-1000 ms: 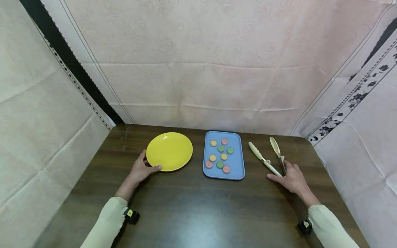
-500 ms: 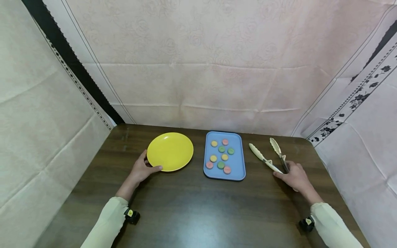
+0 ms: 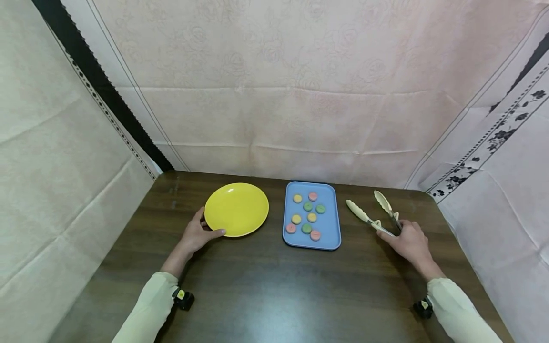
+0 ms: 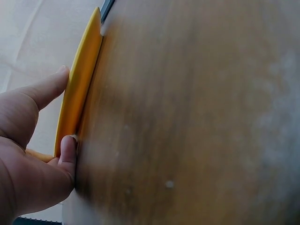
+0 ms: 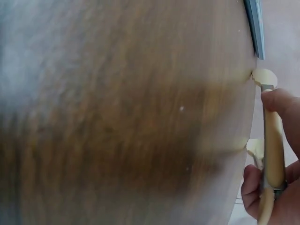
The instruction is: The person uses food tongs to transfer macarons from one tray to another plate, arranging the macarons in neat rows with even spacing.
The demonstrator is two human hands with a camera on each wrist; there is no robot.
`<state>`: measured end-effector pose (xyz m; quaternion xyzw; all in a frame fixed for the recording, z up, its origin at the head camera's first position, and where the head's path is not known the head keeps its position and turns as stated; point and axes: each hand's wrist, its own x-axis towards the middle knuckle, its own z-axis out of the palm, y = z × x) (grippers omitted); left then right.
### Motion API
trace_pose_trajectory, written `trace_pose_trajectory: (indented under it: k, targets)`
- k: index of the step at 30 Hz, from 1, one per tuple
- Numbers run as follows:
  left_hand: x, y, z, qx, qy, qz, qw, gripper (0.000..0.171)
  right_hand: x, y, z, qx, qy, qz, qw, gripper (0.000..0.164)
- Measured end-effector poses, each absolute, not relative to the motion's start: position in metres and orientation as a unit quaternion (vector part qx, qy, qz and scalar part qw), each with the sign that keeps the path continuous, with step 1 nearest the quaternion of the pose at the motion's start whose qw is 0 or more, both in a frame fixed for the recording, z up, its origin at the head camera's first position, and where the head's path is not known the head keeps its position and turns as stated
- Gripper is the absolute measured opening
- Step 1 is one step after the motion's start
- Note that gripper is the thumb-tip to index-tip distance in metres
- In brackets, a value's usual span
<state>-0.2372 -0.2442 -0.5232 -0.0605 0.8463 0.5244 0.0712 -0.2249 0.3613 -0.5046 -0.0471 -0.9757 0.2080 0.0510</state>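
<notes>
Left hand pinching yellow plate at its near-left rim: thumb lying over the edge, other fingers curling against the outer side, partly hidden from the head view. Plate is sitting face up on the table, left of the blue tray, not touching it.

Right hand gripping tongs near the handle end. Thumb is pressing one arm, fingers curling around the other side; right wrist view is showing this up close. Tongs arms are standing well apart in a V, pale tips pointing away from the person. Can't tell if tips are touching the table.

Tray is lying between plate and tongs, holding nine small discs: three pink, three yellow, three green, scattered, none stacked. Neither hand is touching the tray. Both arms are wearing pale sleeves, with a black device on each wrist.
</notes>
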Motion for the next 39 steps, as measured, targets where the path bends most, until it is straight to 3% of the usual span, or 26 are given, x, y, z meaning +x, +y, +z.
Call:
trace_pose_trajectory:
  k: [23, 39]
  targets:
    - [-0.241, -0.245, -0.527, -0.056, 0.848, 0.522, 0.070, 0.120, -0.200, 0.382, -0.467, 0.120, -0.946, 0.186, 0.236, 0.077]
    - [-0.239, -0.244, -0.523, -0.060, 0.848, 0.521, 0.073, 0.120, -0.194, 0.359, -0.450, 0.232, -0.932, 0.169, 0.220, 0.072]
